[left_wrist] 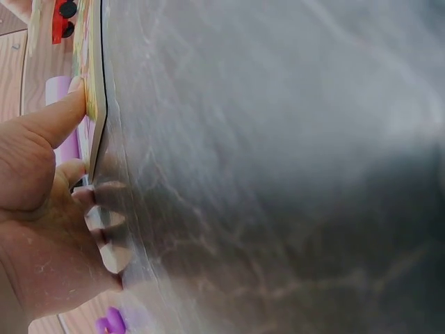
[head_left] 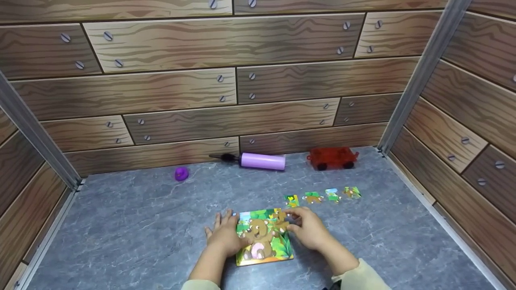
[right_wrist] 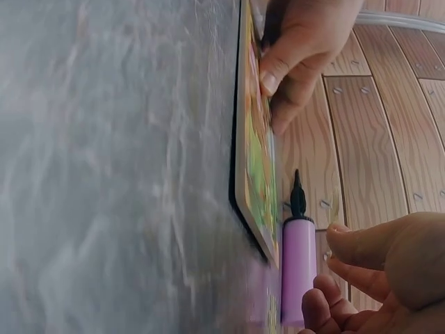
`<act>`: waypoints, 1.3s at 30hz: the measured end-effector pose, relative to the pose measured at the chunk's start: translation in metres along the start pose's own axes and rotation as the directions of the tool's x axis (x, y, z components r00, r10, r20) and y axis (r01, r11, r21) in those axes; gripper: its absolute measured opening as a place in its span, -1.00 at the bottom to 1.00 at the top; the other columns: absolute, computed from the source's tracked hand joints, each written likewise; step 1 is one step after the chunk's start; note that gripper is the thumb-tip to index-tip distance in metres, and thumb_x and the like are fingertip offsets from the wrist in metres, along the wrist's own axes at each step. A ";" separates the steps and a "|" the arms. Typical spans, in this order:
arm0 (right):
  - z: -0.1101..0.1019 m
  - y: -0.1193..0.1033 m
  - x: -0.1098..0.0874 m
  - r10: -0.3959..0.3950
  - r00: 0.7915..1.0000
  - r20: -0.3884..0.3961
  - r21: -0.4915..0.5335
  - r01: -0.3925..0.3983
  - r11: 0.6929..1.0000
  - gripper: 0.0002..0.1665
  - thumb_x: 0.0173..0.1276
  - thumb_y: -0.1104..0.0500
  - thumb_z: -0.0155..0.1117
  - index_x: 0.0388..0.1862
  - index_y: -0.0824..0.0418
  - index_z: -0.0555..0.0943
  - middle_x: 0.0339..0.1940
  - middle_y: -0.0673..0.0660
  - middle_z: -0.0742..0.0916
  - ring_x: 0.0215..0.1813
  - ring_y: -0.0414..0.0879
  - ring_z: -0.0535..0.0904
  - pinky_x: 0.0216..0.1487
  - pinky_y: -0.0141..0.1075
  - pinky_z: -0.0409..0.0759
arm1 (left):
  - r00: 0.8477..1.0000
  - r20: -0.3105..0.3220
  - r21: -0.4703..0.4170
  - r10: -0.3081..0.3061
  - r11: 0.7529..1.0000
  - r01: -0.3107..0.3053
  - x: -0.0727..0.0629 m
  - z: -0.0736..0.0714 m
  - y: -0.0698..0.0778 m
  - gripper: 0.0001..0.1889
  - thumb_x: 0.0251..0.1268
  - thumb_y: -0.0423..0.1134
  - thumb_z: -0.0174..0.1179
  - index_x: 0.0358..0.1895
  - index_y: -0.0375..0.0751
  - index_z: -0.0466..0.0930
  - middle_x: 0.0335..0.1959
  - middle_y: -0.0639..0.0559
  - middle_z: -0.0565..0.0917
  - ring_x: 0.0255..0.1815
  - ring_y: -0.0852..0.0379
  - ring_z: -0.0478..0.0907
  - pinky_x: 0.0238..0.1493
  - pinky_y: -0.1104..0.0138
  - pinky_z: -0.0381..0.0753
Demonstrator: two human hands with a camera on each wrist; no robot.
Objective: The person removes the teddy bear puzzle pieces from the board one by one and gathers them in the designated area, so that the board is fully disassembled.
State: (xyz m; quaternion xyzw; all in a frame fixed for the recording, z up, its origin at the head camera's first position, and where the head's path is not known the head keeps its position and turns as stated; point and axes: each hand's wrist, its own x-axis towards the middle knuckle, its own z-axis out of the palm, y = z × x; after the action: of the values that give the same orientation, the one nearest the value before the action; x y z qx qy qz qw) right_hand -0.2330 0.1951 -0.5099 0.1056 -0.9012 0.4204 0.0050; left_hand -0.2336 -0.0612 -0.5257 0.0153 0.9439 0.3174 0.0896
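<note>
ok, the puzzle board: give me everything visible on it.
Thin and squarish, the puzzle board looks wooden, with pale edges and a printed brown bear amid greenery. It lies face up, slightly turned, on the grey tabletop. The left hand rests on its left side, thumb on the print. The right hand pinches a piece by its right side, apparently clear.

We look into a small built booth (head_left: 290, 44), something like a studio set or a lab stand. Panels (head_left: 173, 44) printed like screwed wooden planks close the back and both sides, metal posts (head_left: 418, 84) stand in the two far corners, and a grey marbled surface (head_left: 141, 233) fills the bottom. What building surrounds it, we cannot tell.
</note>
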 end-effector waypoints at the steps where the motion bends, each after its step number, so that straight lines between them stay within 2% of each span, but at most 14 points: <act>1: -0.001 0.001 0.000 0.008 1.000 -0.004 0.001 -0.008 1.000 -0.52 0.32 0.46 0.45 0.23 0.30 0.69 -0.09 0.18 0.65 -0.08 0.04 0.65 0.01 0.01 0.72 | 1.000 0.000 0.000 0.000 1.000 0.000 0.000 0.000 0.000 -0.11 0.16 -0.06 0.57 0.56 -0.23 0.41 0.70 -0.21 0.18 0.72 -0.40 -0.15 0.50 -0.52 -0.36; 7: -0.008 0.008 -0.002 0.054 0.998 -0.028 0.012 -0.054 0.998 -0.52 0.32 0.48 0.44 0.22 0.34 0.69 -0.08 0.17 0.66 -0.08 0.03 0.67 -0.01 -0.03 0.73 | 1.000 -0.004 0.003 0.002 1.000 -0.002 0.000 0.001 -0.001 -0.11 0.15 -0.06 0.57 0.55 -0.24 0.42 0.69 -0.22 0.18 0.72 -0.40 -0.14 0.50 -0.53 -0.34; 16: -0.018 0.019 -0.002 0.128 0.992 -0.015 -0.057 -0.128 0.990 -0.57 0.34 0.45 0.43 0.20 0.36 0.69 -0.10 0.16 0.70 -0.08 0.00 0.63 0.01 0.00 0.69 | 1.000 -0.024 -0.014 0.010 1.000 -0.010 -0.001 0.003 -0.003 -0.08 0.09 -0.04 0.59 0.54 -0.25 0.43 0.68 -0.25 0.21 0.71 -0.42 -0.14 0.49 -0.55 -0.33; 27: -0.022 0.031 -0.002 0.161 0.987 -0.001 -0.081 -0.160 0.984 -0.58 0.32 0.47 0.42 0.17 0.41 0.69 -0.02 0.23 0.77 0.10 0.17 0.69 0.18 0.13 0.67 | 1.000 -0.012 -0.007 0.008 1.000 -0.008 -0.001 0.002 -0.002 -0.09 0.12 -0.04 0.58 0.55 -0.24 0.42 0.68 -0.24 0.20 0.71 -0.41 -0.15 0.50 -0.54 -0.33; 39: -0.023 0.037 0.002 0.173 0.985 0.013 -0.107 -0.170 0.980 -0.61 0.33 0.46 0.40 0.14 0.37 0.71 -0.03 0.20 0.77 0.13 0.18 0.68 0.21 0.16 0.64 | 1.000 -0.005 0.004 0.015 1.000 -0.015 0.000 0.002 -0.003 -0.10 0.15 -0.02 0.56 0.56 -0.23 0.41 0.69 -0.23 0.19 0.71 -0.41 -0.15 0.49 -0.55 -0.33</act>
State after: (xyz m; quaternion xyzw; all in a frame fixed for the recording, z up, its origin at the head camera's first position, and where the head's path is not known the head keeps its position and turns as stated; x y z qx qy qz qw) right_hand -0.2436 0.2356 -0.5230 0.0319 -0.9278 0.3699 -0.0358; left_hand -0.2333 -0.0623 -0.5286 0.0216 0.9447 0.3160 0.0851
